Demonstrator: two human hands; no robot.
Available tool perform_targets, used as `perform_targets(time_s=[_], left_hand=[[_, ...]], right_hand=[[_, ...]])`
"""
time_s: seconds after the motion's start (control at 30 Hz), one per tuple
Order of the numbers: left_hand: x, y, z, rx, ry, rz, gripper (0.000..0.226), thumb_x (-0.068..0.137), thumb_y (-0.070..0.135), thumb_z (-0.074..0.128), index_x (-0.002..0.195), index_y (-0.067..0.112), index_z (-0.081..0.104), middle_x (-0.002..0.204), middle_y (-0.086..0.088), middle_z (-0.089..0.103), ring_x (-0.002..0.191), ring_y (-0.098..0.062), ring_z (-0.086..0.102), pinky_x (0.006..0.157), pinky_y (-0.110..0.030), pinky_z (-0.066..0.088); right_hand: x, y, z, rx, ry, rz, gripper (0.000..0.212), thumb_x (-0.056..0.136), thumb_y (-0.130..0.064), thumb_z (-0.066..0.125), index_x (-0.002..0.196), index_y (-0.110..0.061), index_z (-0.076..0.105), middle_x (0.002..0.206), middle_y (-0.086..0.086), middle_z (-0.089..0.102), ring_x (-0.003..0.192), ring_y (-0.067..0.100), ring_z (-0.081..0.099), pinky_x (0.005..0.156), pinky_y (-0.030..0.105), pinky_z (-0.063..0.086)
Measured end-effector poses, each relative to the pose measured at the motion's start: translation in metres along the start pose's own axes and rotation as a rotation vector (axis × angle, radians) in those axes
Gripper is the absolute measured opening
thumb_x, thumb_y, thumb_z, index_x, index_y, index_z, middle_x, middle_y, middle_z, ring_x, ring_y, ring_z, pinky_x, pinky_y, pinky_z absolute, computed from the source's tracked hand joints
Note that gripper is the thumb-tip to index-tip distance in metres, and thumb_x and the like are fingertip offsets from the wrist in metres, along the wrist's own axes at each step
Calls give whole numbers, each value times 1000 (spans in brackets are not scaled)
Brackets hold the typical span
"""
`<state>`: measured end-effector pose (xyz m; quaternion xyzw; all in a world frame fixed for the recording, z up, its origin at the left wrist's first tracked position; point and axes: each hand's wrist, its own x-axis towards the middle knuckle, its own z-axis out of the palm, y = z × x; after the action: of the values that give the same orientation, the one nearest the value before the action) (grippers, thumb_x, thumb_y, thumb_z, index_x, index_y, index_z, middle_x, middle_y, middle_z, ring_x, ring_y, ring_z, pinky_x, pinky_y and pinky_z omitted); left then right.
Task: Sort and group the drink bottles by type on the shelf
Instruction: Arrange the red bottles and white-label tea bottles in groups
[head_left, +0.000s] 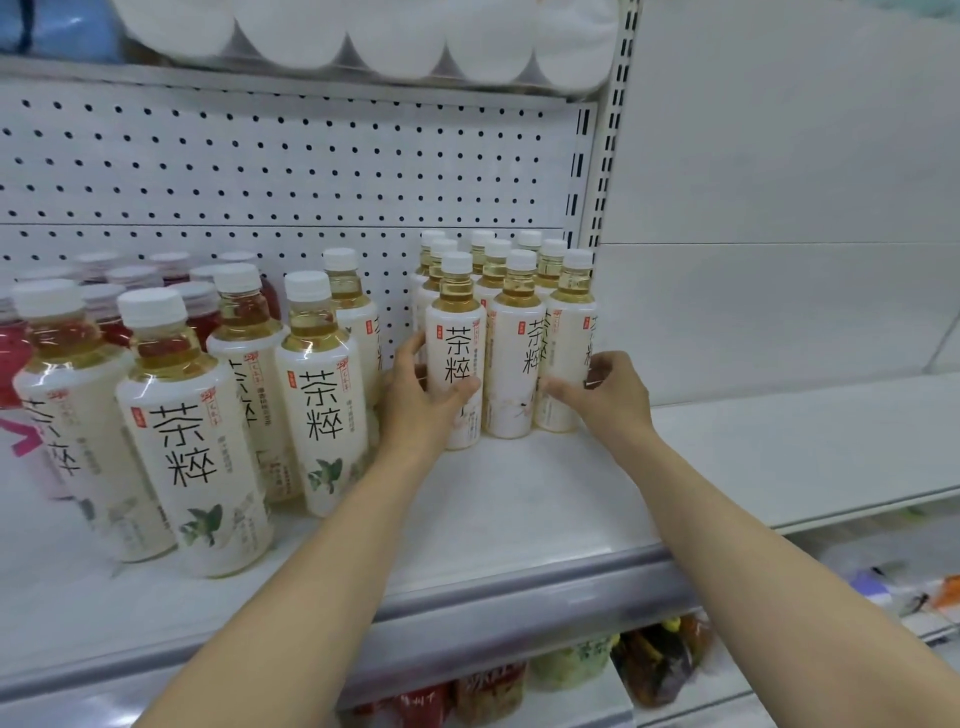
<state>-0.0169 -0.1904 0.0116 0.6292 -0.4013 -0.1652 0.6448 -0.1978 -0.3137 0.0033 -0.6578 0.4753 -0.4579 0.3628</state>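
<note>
Several white-labelled tea bottles with white caps stand in a tight block at the right end of the white shelf (519, 499). My left hand (423, 400) grips the front-left bottle of that block (457, 343), thumb across its label. My right hand (605, 392) curls round the front-right bottle (569, 332). A middle bottle (514, 343) stands between them. More of the same tea bottles (182, 426) stand loosely at the left front. Behind those stand several red drink bottles (192, 306).
A perforated white back panel (291, 171) closes the shelf behind. A slotted upright post (605, 156) stands right of the block. White rolls (395, 36) lie on the shelf above. Packaged goods (660, 665) sit on the shelf below.
</note>
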Motion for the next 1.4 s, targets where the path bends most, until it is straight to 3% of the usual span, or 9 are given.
perform_targets(time_s=[0.23, 0.3, 0.4, 0.47, 0.67, 0.97, 1.13, 1.27, 1.4], left_hand=[[0, -4, 3, 10, 20, -2, 74, 85, 22, 81, 148, 24, 43, 134, 4, 59, 116, -11, 57, 56, -7, 45], [-1, -7, 4, 17, 33, -6, 71, 84, 23, 81, 146, 20, 45, 135, 3, 60, 119, -14, 59, 65, -10, 49], [-3, -11, 5, 53, 27, 11, 72, 83, 25, 82, 144, 23, 44, 137, 4, 60, 125, -17, 57, 98, -38, 54], [-3, -13, 5, 60, 18, 10, 73, 82, 24, 83, 144, 25, 44, 137, 4, 60, 126, -16, 56, 104, -47, 51], [-2, -14, 6, 48, 11, 17, 69, 83, 21, 81, 142, 25, 46, 136, 5, 60, 124, -14, 56, 103, -40, 50], [2, -17, 7, 55, 5, 23, 65, 86, 22, 79, 143, 27, 48, 136, 5, 60, 125, -14, 55, 99, -33, 47], [-2, -13, 7, 36, -20, 33, 63, 88, 19, 76, 144, 29, 48, 131, 14, 59, 120, -7, 54, 105, -39, 50], [-10, -7, 9, 197, -4, 99, 74, 89, 27, 75, 153, 25, 37, 148, 3, 51, 135, -14, 47, 115, -43, 41], [-39, 25, 9, 268, 16, 247, 83, 95, 38, 67, 160, 22, 18, 162, -1, 26, 149, -16, 23, 121, -35, 23]], right_hand=[[3, 19, -15, 263, -197, 1, 48, 90, -18, 78, 135, -17, 59, 121, -1, 74, 116, 18, 69, 106, 47, 53], [2, 19, -12, 276, -194, 9, 59, 87, -24, 81, 138, -18, 52, 124, -1, 72, 117, 17, 67, 102, 42, 55], [-4, 15, -6, 149, -167, -49, 58, 81, -29, 86, 128, -23, 54, 114, -10, 68, 104, 5, 66, 77, 16, 53], [-3, 16, -5, 113, -150, -65, 49, 84, -27, 84, 126, -25, 59, 110, -12, 69, 100, 5, 66, 78, 20, 54], [1, 24, -11, 213, -192, -27, 50, 86, -20, 82, 130, -19, 57, 121, -1, 73, 112, 18, 70, 101, 46, 56], [1, 28, -11, 233, -243, -49, 46, 92, -23, 76, 134, -24, 58, 126, -5, 71, 117, 15, 67, 105, 48, 53], [-1, 27, -10, 167, -223, -51, 70, 74, -51, 76, 138, -31, 57, 125, -7, 71, 115, 14, 68, 104, 46, 53], [-3, 23, -13, 76, -230, -40, 57, 90, -38, 75, 143, -31, 55, 131, -7, 68, 119, 14, 65, 106, 40, 50], [-17, -4, -12, 1, 117, -96, 59, 92, -35, 75, 144, -18, 52, 131, -4, 61, 121, 14, 58, 105, 38, 48]])
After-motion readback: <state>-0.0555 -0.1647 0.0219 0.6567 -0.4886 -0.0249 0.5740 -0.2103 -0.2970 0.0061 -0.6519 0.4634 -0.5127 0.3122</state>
